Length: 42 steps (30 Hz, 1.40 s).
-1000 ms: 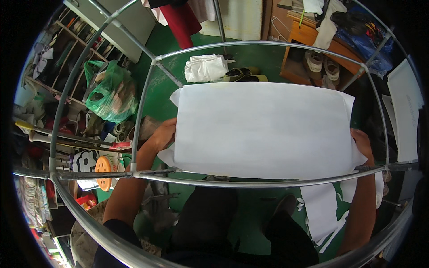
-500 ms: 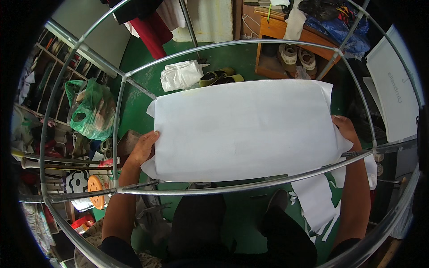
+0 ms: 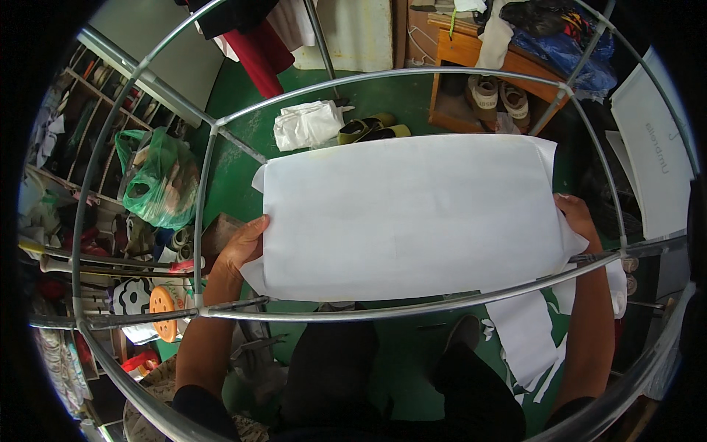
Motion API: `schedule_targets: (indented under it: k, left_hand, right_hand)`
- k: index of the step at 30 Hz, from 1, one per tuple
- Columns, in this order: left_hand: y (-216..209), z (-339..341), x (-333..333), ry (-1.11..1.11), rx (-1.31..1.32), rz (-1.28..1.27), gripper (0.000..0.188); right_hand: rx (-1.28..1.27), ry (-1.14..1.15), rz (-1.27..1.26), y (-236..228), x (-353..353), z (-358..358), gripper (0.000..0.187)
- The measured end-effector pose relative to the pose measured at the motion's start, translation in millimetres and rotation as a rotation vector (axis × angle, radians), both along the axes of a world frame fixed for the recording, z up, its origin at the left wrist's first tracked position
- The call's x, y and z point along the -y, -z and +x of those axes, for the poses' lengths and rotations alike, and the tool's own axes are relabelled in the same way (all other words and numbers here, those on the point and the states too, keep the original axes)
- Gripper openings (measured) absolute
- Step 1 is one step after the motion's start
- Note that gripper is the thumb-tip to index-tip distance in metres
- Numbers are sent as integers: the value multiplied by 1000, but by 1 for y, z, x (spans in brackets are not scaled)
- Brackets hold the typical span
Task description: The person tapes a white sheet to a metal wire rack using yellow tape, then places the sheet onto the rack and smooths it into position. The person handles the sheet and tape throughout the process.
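Observation:
A large white rectangular sheet (image 3: 409, 217) lies spread out in front of me, its edges folded under and loose corner flaps sticking out at the sides. My left hand (image 3: 247, 241) grips its left edge, thumb at the rim and the other fingers mostly hidden. At the right edge my right hand (image 3: 576, 215) is closed on the sheet beside a flap, its fingertips partly behind it. Whether something stiff lies inside the sheet, I cannot tell.
A metal tube frame (image 3: 412, 315) runs around the sheet and past both forearms. White scraps (image 3: 523, 335) lie on the green floor at the lower right. Beyond are a folded white bundle (image 3: 309, 125), dark shoes (image 3: 372, 131) and a wooden cabinet (image 3: 449, 55). A green bag (image 3: 158, 180) hangs at left.
The whole view has shifted slightly, so everything sits a little further right in the picture. Both hands keep their hold on the sheet.

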<state>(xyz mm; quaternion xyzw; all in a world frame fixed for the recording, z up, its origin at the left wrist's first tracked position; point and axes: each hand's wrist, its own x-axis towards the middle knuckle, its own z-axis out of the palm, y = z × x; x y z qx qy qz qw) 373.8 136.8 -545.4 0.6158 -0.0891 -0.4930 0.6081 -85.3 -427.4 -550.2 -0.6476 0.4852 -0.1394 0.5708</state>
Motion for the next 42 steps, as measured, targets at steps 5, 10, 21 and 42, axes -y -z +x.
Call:
schedule_targets:
  k: [5, 10, 21, 42]
  left_hand:
    - [2, -2, 4, 3, -38, -55, 78]
    - [-1, -13, 11, -11, -113, -105, 81]
    - [2, -41, 17, -184, -266, -150, 75]
    - [7, 1, 14, 59, 28, -213, 61]
  right_hand:
    - [25, -1, 2, 11, 13, -10, 28]
    - [21, -39, -13, 16, 20, -13, 29]
    - [29, 78, 54, -8, -10, 3, 25]
    - [-67, -44, -36, -1, 8, -7, 32]
